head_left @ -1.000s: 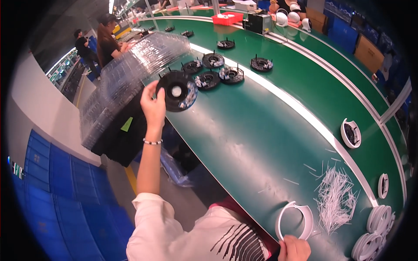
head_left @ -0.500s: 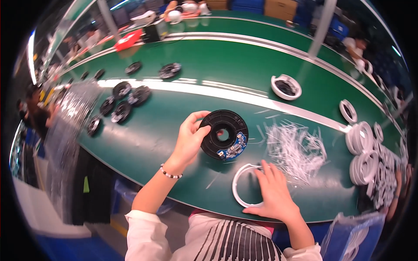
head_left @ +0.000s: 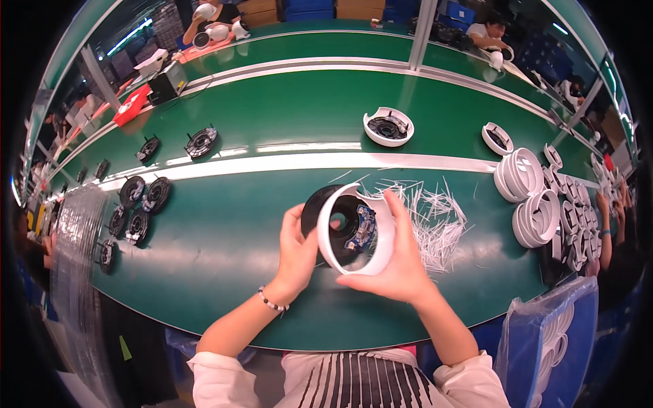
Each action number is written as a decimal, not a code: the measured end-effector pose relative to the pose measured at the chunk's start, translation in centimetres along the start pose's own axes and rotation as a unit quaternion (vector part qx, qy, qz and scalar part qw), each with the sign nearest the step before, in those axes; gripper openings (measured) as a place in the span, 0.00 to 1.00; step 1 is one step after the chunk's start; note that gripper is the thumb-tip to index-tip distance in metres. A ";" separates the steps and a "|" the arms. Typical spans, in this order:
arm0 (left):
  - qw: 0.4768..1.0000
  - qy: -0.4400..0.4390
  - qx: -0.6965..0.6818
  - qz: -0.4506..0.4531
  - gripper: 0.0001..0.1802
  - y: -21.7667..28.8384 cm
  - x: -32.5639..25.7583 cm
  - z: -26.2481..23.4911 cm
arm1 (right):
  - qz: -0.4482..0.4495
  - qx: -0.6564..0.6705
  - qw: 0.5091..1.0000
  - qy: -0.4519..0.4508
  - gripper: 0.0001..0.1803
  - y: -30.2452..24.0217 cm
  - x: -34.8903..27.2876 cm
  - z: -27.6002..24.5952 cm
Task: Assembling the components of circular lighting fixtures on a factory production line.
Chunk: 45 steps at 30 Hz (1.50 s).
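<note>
Above the green table, a round black plastic disc (head_left: 314, 206) is gripped at its left edge by my left hand (head_left: 294, 257), fingers closed on it. A small blue circuit board (head_left: 363, 230) is fixed to the disc's face, and the disc has a hole in its middle. My right hand (head_left: 406, 264) is wrapped round the right side of a white plastic ring (head_left: 386, 238) with a notch at its top. The ring is in front of the disc and overlaps its right part; whether the two touch I cannot tell.
Thin white strips (head_left: 439, 234) lie heaped right of my hands. Black discs (head_left: 138, 224) sit at the left, stacked white rings (head_left: 534, 224) at the right. Farther off, a white ring with a black disc inside (head_left: 388, 128) rests on the green belt (head_left: 292, 115). A plastic-lined blue bin (head_left: 554, 360) stands lower right.
My right hand has lifted the white ring off the table and brought it up and left, in front of the black disc. The disc now appears tilted. The view has swung to the right.
</note>
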<state>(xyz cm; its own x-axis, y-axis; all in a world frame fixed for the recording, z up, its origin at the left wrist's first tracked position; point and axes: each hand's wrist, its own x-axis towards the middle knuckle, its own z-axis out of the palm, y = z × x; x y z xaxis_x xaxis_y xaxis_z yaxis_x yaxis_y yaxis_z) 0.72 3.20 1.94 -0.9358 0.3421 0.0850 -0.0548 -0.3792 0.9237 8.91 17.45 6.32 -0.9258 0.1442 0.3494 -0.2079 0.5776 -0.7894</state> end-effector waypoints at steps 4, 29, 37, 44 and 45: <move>0.963 -0.164 -0.143 -0.156 0.33 0.6 -1.0 -1.5 | 0.000 0.008 1.000 0.020 0.64 0.8 0.2 1.2; 0.859 -0.176 -0.339 -0.340 0.46 -0.1 0.0 -2.7 | -0.129 -0.016 0.987 -0.096 0.61 0.8 0.0 2.3; 0.883 -0.183 -0.310 -0.302 0.41 -0.6 -1.1 -2.8 | -0.121 -0.022 0.984 -0.128 0.62 1.2 -0.2 2.0; 0.913 -0.139 -0.289 -0.254 0.34 0.3 -1.2 -2.6 | -0.107 -0.027 0.993 -0.046 0.59 0.7 -0.7 4.1; 0.919 -0.132 -0.278 -0.245 0.34 0.6 -1.1 -2.5 | -0.111 -0.020 0.992 -0.048 0.60 0.8 -0.5 4.1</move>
<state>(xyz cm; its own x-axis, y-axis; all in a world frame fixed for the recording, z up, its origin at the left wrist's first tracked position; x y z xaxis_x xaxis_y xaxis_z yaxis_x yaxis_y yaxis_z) 0.83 0.50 1.46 -0.6392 0.7572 -0.1344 -0.6850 -0.4811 0.5472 7.96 14.51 3.45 -0.8852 -0.0666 0.4603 -0.3986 0.6186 -0.6771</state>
